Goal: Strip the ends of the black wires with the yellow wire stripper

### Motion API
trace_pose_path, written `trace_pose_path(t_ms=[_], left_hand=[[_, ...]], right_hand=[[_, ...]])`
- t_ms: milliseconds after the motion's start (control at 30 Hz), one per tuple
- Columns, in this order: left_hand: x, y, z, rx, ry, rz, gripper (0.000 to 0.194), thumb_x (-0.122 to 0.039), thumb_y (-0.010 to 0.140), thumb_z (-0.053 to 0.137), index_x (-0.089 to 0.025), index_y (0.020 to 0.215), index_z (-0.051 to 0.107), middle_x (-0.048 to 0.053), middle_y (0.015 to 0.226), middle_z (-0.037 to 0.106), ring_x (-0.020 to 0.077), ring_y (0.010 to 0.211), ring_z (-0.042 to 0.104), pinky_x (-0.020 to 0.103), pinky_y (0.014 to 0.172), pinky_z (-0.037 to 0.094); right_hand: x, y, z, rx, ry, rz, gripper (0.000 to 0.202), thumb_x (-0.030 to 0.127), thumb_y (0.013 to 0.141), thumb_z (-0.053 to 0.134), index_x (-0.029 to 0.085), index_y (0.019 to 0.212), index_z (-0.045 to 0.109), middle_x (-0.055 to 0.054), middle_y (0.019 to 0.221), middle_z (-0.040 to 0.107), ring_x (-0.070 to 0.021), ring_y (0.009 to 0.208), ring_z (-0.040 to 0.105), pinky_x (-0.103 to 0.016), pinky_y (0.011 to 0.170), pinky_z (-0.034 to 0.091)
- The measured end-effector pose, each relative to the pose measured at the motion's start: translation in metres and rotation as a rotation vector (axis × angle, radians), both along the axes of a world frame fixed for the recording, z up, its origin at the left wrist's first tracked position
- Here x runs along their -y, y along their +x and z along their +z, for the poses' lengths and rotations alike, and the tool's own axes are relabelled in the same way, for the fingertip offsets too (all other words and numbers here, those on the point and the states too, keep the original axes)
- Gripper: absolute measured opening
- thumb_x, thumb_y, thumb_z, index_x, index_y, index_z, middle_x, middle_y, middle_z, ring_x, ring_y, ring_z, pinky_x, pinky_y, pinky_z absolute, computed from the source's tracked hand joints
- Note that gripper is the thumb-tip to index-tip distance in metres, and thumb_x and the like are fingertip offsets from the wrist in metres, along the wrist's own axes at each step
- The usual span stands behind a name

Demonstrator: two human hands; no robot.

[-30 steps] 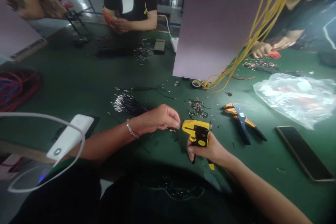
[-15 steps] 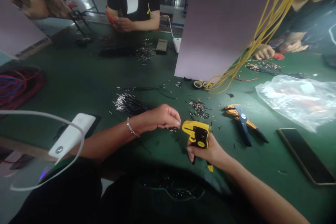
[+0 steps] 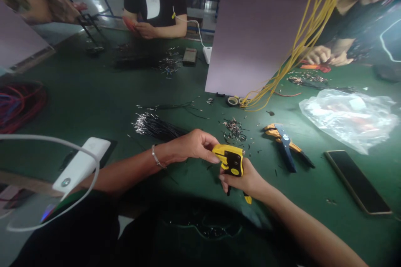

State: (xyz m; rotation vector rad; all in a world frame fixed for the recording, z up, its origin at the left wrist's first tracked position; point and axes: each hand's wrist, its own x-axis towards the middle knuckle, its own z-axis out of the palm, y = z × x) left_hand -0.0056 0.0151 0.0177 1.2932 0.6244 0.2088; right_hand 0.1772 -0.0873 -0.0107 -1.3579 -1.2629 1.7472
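Observation:
My right hand [image 3: 247,177] is wrapped round the handles of a yellow and black wire stripper [image 3: 231,159], its nose pointing left. My left hand [image 3: 200,146], thumb and fingers pinched together, meets that nose; whatever is between the fingertips is hidden. Behind the left forearm lies a bundle of black wires [image 3: 156,126] with bright bare ends. Some loose black wires [image 3: 175,105] are spread just beyond it. A small heap of wire scraps [image 3: 233,129] sits past the stripper.
To the right are a blue and orange wire stripper [image 3: 285,144], a phone [image 3: 357,181] and a clear plastic bag [image 3: 347,119]. Yellow wires [image 3: 300,50] hang beside an upright panel [image 3: 247,33]. A white power bank [image 3: 82,164] with a cable is at left. Other people's hands [image 3: 145,30] work across the table.
My left hand has moved right against the stripper's nose, closing the small gap that was between them. The whole view has shifted slightly.

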Motion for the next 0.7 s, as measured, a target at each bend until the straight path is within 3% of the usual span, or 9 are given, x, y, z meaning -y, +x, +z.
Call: trace_pose_path(t_ms=[167, 433, 700], left_hand=[[-0.0002, 0.0001, 0.0015, 0.017, 0.034, 0.016, 0.031, -0.021, 0.060, 0.078, -0.011, 0.089, 0.070, 0.002, 0.076, 0.066, 0.0089, 0.068, 0.056, 0.022, 0.067, 0.043], [-0.0002, -0.0034, 0.0060, 0.000, 0.231, -0.016, 0.026, -0.026, 0.064, 0.076, -0.011, 0.085, 0.073, -0.001, 0.065, 0.062, 0.0068, 0.059, 0.049, 0.019, 0.056, 0.039], [0.0003, -0.0049, 0.0074, -0.017, 0.248, -0.043, 0.026, -0.025, 0.064, 0.075, -0.012, 0.086, 0.073, 0.000, 0.066, 0.063, 0.0077, 0.059, 0.051, 0.020, 0.056, 0.040]], right_hand=[[-0.0005, 0.0002, -0.0007, 0.006, -0.015, 0.002, 0.016, 0.023, 0.065, 0.069, 0.017, 0.066, 0.054, 0.002, 0.046, 0.060, -0.0118, 0.042, 0.055, -0.026, 0.050, 0.050], [0.0012, 0.0010, -0.0006, 0.019, 0.006, 0.045, 0.012, 0.020, 0.066, 0.068, 0.017, 0.068, 0.056, 0.002, 0.048, 0.061, -0.0120, 0.044, 0.056, -0.026, 0.051, 0.051], [0.0015, 0.0054, 0.0033, 0.033, 0.047, 0.126, 0.010, 0.015, 0.067, 0.065, 0.016, 0.074, 0.058, 0.001, 0.056, 0.062, -0.0122, 0.050, 0.058, -0.026, 0.054, 0.051]])
